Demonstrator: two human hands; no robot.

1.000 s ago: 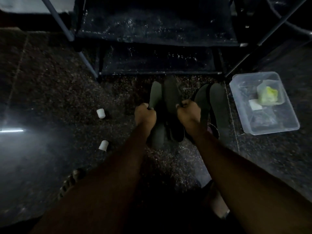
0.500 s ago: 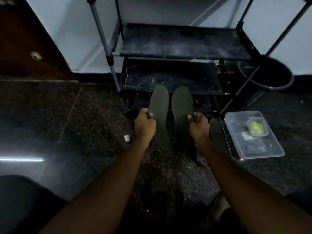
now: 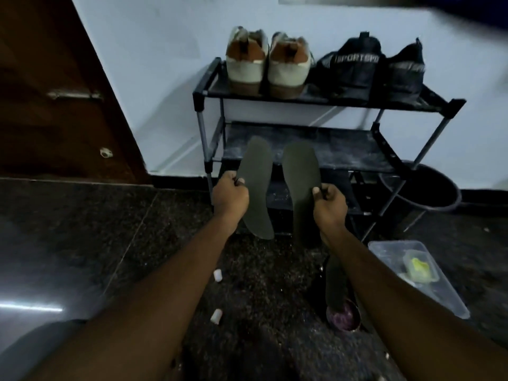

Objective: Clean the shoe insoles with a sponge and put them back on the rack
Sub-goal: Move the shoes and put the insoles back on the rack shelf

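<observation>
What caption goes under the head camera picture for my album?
Left hand and right hand hold two dark insoles up before the shoe rack, shoes on top.

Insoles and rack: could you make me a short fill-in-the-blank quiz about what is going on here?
1. The left hand and right hand hold ____ insole each.
2. The black shoes stand on the rack's ____ shelf.
3. They stand to the ____ of the tan shoes.

Missing words: one; top; right.
</observation>
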